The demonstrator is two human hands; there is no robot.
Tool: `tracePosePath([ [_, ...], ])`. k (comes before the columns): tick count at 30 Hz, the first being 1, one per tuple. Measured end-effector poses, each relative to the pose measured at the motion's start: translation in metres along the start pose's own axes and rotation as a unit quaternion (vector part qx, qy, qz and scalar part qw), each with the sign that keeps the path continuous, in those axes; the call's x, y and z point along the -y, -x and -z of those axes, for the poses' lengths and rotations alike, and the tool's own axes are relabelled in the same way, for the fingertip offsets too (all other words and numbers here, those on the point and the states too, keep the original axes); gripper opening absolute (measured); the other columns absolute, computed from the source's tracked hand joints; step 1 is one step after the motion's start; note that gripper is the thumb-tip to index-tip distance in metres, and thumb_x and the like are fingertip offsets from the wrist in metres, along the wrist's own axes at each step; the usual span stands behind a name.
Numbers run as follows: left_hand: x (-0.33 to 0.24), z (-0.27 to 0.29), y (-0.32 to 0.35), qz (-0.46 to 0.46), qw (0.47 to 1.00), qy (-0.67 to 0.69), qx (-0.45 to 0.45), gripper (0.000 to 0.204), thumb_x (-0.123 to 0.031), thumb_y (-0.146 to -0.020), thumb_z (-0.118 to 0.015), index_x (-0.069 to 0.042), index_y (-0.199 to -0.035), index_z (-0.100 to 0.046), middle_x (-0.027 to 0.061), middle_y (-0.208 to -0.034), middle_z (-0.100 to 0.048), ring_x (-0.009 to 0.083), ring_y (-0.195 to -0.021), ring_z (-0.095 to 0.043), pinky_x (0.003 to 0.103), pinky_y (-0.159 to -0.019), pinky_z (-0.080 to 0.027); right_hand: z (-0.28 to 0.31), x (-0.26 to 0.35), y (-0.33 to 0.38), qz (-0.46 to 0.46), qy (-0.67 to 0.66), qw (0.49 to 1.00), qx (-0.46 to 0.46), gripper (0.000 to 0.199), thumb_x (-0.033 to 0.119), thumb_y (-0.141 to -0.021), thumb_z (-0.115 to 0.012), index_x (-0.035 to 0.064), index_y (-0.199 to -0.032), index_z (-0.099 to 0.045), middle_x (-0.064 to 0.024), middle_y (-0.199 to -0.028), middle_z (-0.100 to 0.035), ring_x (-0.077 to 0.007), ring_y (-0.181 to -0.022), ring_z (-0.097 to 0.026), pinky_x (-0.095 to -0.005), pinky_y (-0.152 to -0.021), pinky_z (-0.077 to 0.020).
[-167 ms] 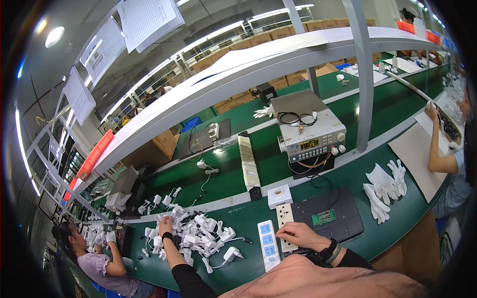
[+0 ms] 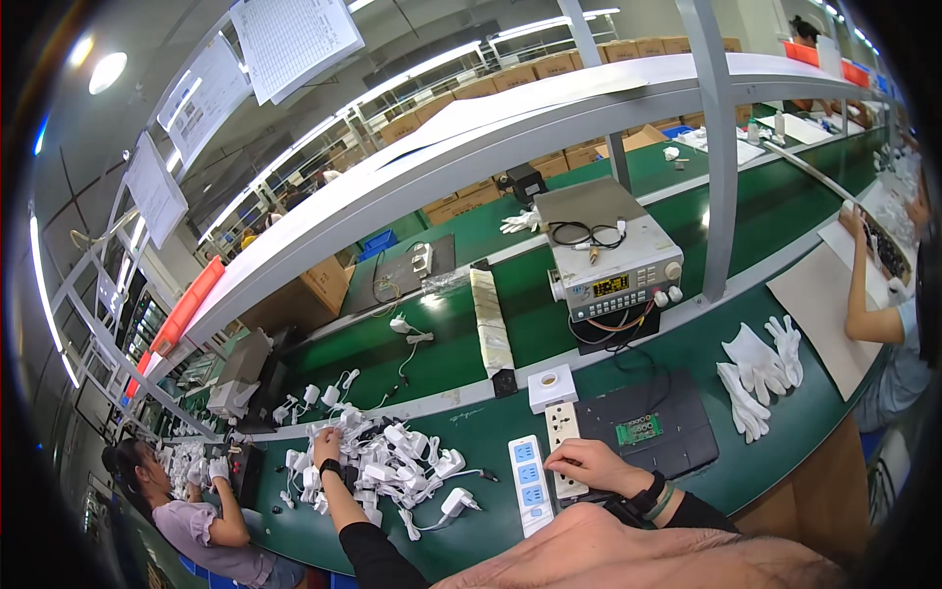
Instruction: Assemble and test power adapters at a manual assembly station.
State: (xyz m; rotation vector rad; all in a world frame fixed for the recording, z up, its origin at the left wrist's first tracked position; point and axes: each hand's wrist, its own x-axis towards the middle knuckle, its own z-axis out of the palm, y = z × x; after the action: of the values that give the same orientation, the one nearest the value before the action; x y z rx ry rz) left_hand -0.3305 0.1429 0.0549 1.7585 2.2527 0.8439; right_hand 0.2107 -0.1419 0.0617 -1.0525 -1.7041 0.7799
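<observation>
At the far edge of the green worktop (image 2: pixel 800 447), a grey post (image 2: pixel 716 196) and a bench instrument (image 2: pixel 613 285) are set; white gloves (image 2: pixel 756 368) are laid toward the right. The right hand (image 2: pixel 589 465) is held loosely curled by a socket strip (image 2: pixel 561 432). White, boxy, corded adapters (image 2: pixel 397 466) are heaped leftward, reached by the left hand (image 2: pixel 326 448); whether either hand grips anything cannot be told.

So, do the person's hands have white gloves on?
No, the left hand and right hand are bare; white gloves lie on the green table.
</observation>
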Motion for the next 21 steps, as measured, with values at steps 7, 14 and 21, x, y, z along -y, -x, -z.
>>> tracePosePath([
  [7,-0.005,-0.001,0.003,-0.014,1.000,0.022,0.011,0.033,-0.040,-0.081,-0.064,-0.016,-0.103,-0.068,0.0169,-0.105,-0.064,0.0343,-0.097,-0.061,0.040,-0.084,-0.047,0.004,0.001,0.006,0.004,0.003,1.000,-0.010,0.013,0.017,-0.089,-0.061,0.0055,-0.094,-0.066,-0.0071,-0.087,-0.064,-0.0222,-0.076,-0.062,-0.0303,-0.068,-0.0492],
  [14,0.026,0.015,0.014,-0.024,0.997,-0.055,-0.052,0.035,-0.036,-0.084,-0.058,-0.009,-0.104,-0.067,0.0164,-0.100,-0.067,0.0336,-0.096,-0.062,0.040,-0.085,-0.047,0.000,0.004,-0.002,0.018,-0.010,1.000,0.005,0.012,0.014,-0.087,-0.062,0.0058,-0.092,-0.069,-0.0070,-0.083,-0.064,-0.0206,-0.074,-0.061,-0.0292,-0.066,-0.0476],
  [21,-0.010,0.013,0.017,0.031,0.998,-0.052,-0.037,0.043,-0.047,-0.087,-0.052,-0.015,-0.113,-0.064,0.0154,-0.109,-0.065,0.0329,-0.105,-0.060,0.041,-0.089,-0.046,0.006,0.019,-0.005,-0.055,-0.011,0.998,0.023,0.009,0.008,-0.083,-0.062,0.0032,-0.088,-0.068,-0.0081,-0.077,-0.060,-0.0196,-0.070,-0.058,-0.0291,-0.064,-0.0458],
])
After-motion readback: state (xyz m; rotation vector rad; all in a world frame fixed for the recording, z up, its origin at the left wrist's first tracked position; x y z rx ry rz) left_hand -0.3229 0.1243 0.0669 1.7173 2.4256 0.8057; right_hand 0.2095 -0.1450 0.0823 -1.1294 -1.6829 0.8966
